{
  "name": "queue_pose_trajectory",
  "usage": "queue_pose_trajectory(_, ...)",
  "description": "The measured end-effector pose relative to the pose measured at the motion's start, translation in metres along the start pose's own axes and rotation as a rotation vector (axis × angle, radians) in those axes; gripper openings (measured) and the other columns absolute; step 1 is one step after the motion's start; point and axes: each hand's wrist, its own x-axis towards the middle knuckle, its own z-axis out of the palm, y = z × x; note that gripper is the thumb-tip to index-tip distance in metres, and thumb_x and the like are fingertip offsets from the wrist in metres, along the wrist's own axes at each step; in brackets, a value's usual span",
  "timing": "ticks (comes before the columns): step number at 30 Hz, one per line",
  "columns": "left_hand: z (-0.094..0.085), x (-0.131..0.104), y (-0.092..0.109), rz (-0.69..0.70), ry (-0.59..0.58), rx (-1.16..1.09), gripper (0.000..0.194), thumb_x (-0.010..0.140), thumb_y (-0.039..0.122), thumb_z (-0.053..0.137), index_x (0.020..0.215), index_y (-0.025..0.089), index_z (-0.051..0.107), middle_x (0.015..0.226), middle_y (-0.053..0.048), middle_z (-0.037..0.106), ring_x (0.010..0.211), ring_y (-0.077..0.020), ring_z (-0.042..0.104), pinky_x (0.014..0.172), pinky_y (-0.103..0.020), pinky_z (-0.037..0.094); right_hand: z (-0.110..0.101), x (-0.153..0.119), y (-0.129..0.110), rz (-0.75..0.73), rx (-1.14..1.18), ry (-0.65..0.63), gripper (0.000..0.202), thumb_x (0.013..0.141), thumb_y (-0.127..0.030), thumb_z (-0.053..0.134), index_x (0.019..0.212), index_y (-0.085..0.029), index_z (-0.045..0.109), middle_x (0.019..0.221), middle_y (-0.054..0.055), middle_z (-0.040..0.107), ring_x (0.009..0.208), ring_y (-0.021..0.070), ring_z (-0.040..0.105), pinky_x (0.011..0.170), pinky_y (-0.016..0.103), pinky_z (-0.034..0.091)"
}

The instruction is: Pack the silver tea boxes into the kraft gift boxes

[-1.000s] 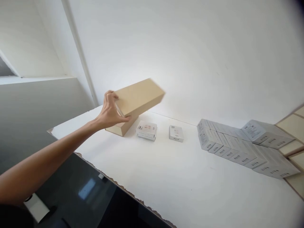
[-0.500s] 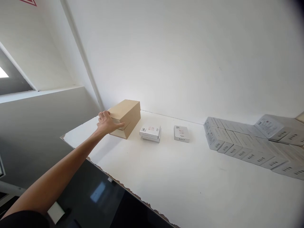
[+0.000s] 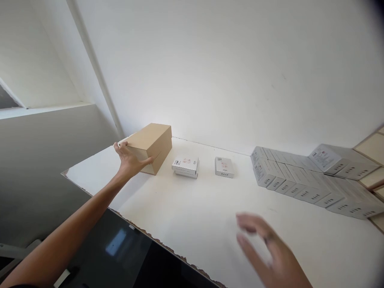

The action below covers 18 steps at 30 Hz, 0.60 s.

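Note:
My left hand point(image 3: 129, 160) grips the near end of a tan cardboard box point(image 3: 154, 140), thumb on its right side and fingers on its left edge. That box rests on another tan box at the left of the white surface point(image 3: 192, 212). My right hand point(image 3: 267, 252), blurred, hovers over the surface at the lower right, thumb and fingers apart with nothing between them. Two stacked white small boxes point(image 3: 186, 165) lie right of the tan boxes. A single small box point(image 3: 224, 167) lies further right.
Rows of white boxes point(image 3: 294, 176) stand along the wall at the right, with tan boxes point(image 3: 372, 149) beyond them. The surface's rough front edge point(image 3: 162, 240) borders a dark glossy panel point(image 3: 120, 240). A white wall point(image 3: 228, 76) rises behind.
My right hand has come into view at the lower right. The view has shifted slightly to the right. My left hand remains on the tan box, its thumb still against the side.

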Motion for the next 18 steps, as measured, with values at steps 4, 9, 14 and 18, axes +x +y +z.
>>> queue_pose_trajectory(4,0.008,-0.015,-0.009,0.043,0.027,-0.113,0.134,0.050,0.043,0.088,0.145,0.020,-0.004,0.154,-0.023,-0.012,0.149,-0.0389,0.002,0.118,-0.056,0.026,0.019,0.126,-0.018,0.175,-0.322,0.174,0.077,0.086,-0.058,0.049,0.147,-0.015,0.031,0.153,0.016,0.032,0.139,0.0307,0.036,0.109,0.041,0.039)
queue_pose_trajectory(9,0.008,-0.018,-0.005,-0.138,-0.020,-0.233,0.134,0.050,0.042,0.088,0.145,0.021,-0.003,0.150,-0.020,0.009,0.135,-0.0397,0.036,0.107,-0.059,0.042,0.044,0.203,-0.014,0.309,-0.411,0.259,0.084,0.082,-0.050,0.058,0.145,-0.001,0.031,0.131,0.029,0.046,0.128,0.0432,0.042,0.105,0.053,0.035)
queue_pose_trajectory(14,0.009,-0.015,-0.006,-0.146,-0.003,-0.180,0.128,0.047,0.037,0.089,0.141,0.018,0.003,0.144,-0.019,0.015,0.136,-0.0371,0.031,0.111,-0.055,0.041,0.024,0.209,-0.015,0.299,-0.382,0.250,0.063,0.077,-0.039,0.061,0.129,-0.004,0.050,0.110,0.025,0.058,0.113,0.0412,0.054,0.092,0.051,0.044)
queue_pose_trajectory(18,0.013,-0.014,-0.011,-0.117,0.013,-0.121,0.121,0.050,0.044,0.087,0.137,0.016,0.009,0.140,-0.018,0.019,0.136,-0.0356,0.030,0.109,-0.052,0.043,0.007,0.199,-0.057,0.066,-0.262,0.248,0.060,0.084,-0.046,0.052,0.137,-0.017,0.044,0.113,0.014,0.062,0.106,0.0299,0.060,0.088,0.042,0.049)
